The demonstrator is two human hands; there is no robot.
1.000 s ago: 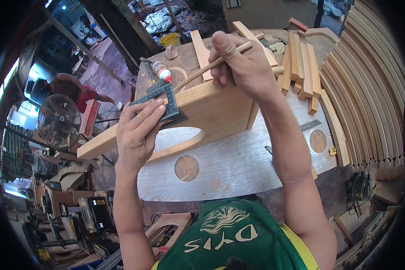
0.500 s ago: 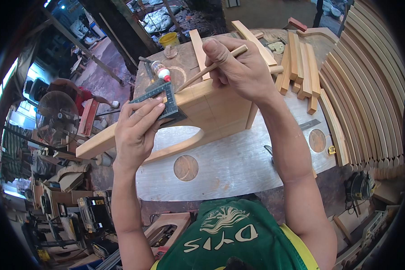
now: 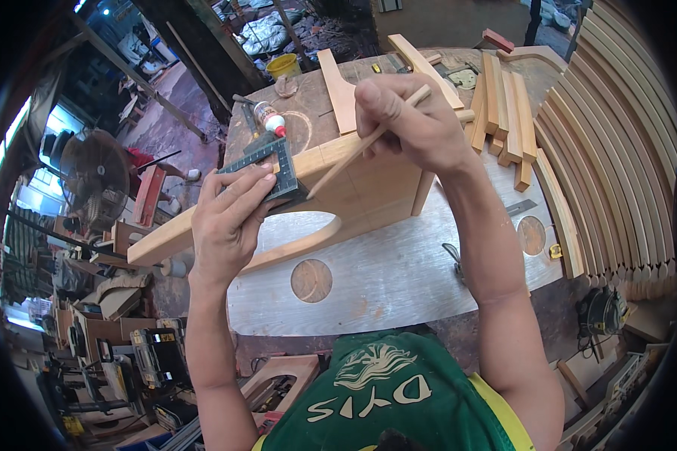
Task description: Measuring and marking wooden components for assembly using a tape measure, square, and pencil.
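Note:
A dark try square [image 3: 285, 167] with scale marks lies over the top edge of a light wooden workpiece [image 3: 372, 188]. My left hand [image 3: 229, 225] presses it there with fingers closed over it. The workpiece stands on edge on the bench and has a large rounded cutout in its lower part. In my right hand [image 3: 417, 134] is a long wooden pencil [image 3: 350, 160], gripped between thumb and fingers. Its tip is at the workpiece's near face, beside the square's lower corner.
A glue bottle [image 3: 269, 117] lies beyond the square. Wooden strips [image 3: 506, 120] are stacked to the right, beside a tall row of curved slats [image 3: 609, 143]. The metal-topped bench [image 3: 399, 278] has round holes. A fan [image 3: 94, 184] and a person's legs appear at left.
My right hand has shifted slightly right and down. The pencil tip has gone from the workpiece's top edge to its near face. My left hand and the square stay put.

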